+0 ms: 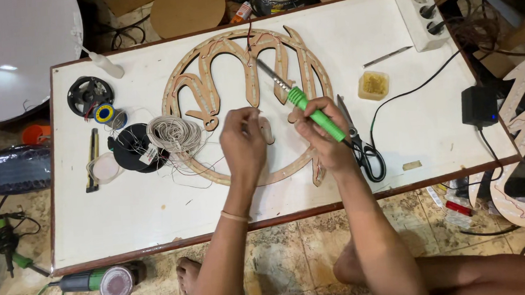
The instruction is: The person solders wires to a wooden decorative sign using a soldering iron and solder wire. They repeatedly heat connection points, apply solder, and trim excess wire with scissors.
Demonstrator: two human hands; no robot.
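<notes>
Left hand [243,136]: nearest the lens, fingertips pinched on something too fine to tell, over the wooden cutout [210,90].
Right hand [322,128]: closed round the green soldering iron [296,97].
Iron axis: slants up-left, tip just above the left hand's fingertips.

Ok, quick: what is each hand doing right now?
Left hand: fingers pinched together over the wooden cutout; what they hold cannot be told.
Right hand: closed on the green soldering iron.
</notes>
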